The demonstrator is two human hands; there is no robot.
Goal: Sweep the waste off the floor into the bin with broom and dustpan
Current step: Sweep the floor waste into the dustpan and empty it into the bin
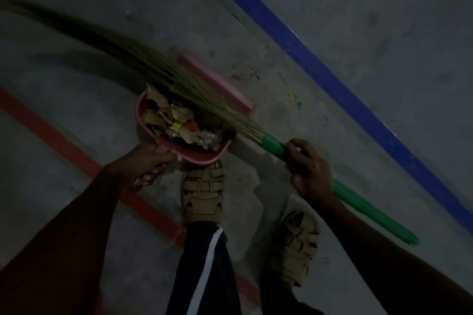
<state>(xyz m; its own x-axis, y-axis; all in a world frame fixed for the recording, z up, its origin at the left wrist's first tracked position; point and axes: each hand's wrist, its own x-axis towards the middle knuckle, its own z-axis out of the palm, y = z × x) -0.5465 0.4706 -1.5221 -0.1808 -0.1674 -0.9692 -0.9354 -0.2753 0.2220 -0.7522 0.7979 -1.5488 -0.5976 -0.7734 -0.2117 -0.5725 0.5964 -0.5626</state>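
Most waste lies already in the pink dustpan, gripped by the left hand, while the right hand grips the broom; small bits remain on the floor, and no bin is visible.

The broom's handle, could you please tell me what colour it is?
Green; the broom's handle shows best in the head view.

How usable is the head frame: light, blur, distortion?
Head view: dim overall, with corners falling to near black. The broom bristles smear toward the upper left, which is motion blur. The dustpan, the waste and both hands, left hand and right hand, stay readable. The blue floor line bows slightly, suggesting wide-angle distortion. No glare.
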